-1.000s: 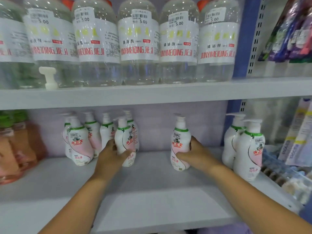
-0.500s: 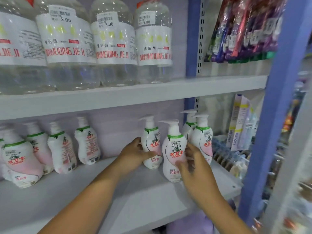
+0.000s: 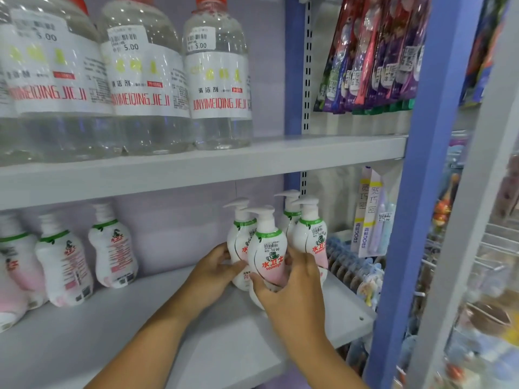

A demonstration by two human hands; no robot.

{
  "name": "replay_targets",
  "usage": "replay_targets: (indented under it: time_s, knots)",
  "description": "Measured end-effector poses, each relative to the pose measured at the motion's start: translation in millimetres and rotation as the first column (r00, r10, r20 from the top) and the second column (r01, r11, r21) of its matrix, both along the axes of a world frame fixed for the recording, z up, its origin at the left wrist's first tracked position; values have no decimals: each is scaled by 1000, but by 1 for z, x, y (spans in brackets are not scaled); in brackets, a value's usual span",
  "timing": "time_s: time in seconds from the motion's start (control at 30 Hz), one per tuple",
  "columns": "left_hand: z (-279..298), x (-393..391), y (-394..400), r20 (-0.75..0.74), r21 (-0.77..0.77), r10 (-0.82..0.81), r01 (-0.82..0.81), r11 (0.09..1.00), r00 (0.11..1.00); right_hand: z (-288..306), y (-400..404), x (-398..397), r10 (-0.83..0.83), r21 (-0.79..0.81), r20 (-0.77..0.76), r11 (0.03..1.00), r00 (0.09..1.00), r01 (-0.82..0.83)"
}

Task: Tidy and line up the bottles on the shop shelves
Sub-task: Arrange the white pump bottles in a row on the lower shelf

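From the head view we see our right hand curled in a grip round the front pump bottle, which stands on the lower shelf near its right end. Our left hand holds the pump bottle behind, touching it. Two more pump bottles stand just beside them, and clear bottles line the upper shelf.

I see my right hand gripping a white pump bottle on the lower shelf, my left hand holding the bottle behind it. Two more pump bottles stand just right; clear jugs line the shelf above.
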State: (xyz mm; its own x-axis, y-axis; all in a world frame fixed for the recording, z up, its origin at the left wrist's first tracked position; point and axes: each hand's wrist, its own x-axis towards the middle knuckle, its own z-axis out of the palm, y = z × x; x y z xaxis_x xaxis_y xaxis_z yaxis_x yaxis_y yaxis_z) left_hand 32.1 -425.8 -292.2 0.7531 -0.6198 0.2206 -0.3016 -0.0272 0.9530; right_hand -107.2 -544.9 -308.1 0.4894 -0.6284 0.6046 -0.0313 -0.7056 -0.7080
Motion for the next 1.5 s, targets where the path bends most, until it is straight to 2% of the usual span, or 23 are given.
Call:
replay_targets:
  time_s: [0.17,0.47,0.73,0.8,0.87,0.93,0.97,1.03,1.13,1.27,1.5]
  knots:
    - [-5,-4,0,19,-23,-47,47,999,999,-1,-4,-4,9,-3,13,1000,1000,-9]
    - [-9,-7,-7,11,-58,-20,21,998,1000,-4,-10,-8,-15,-9,-6,1000,1000,15]
    - [-7,-9,-13,32,-21,-50,51,998,998,-4,-11,-6,-4,-31,-39,1000,999,3]
    - [-5,-12,-14,34,7,-80,80,997,996,-1,-15,-13,28,-17,10,999,1000,-28]
    - [-3,-14,-15,49,35,-90,88,996,995,3,-25,-23,4,8,147,1000,989,-5]
    - [-2,-18,-15,93,37,-5,1,999,996,5,-44,-31,-60,53,260,997,964,48]
    - [-2,-21,-14,105,23,80,-83,996,991,7,-55,-33,-57,111,253,993,966,30]
    - [-4,-29,-12,105,-29,191,-189,982,976,8,-74,-33,73,248,127,963,989,-103]
    - [-7,-43,-16,129,34,172,-178,984,977,5,-87,-29,259,327,-23,915,966,-237]
    - [-8,-46,-25,164,43,162,-171,984,973,1,-85,-23,251,321,-7,917,968,-235]
    - [-11,-34,-23,98,-8,99,-99,995,990,-4,-82,-18,184,286,5,942,983,-178]
